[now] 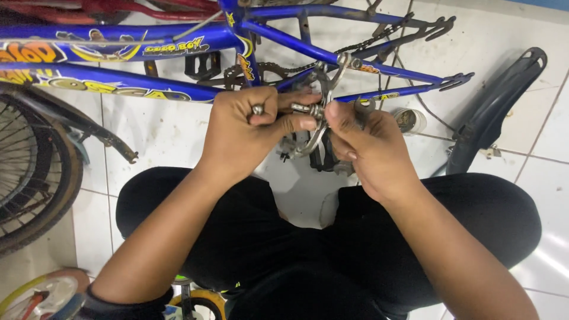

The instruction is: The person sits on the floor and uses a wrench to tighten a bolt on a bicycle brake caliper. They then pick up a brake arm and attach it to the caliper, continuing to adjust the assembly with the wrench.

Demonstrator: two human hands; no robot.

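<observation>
A blue steel bicycle frame (178,44) lies across the far white tiled floor (160,130). Near it, my left hand (246,133) and right hand (367,148) together pinch a silver metal brake caliper (317,127) between them.

This looks like a small bicycle repair spot, set up on a bare floor rather than at a bench. A blue bicycle frame (284,35) lies stripped on smudged white floor tiles (160,130), its chain (367,41) hanging slack. A loose spoked wheel (29,172) rests at one side, a detached black mudguard (498,106) at the other, and a small jar (410,120) stands on the tiles near the frame.
</observation>
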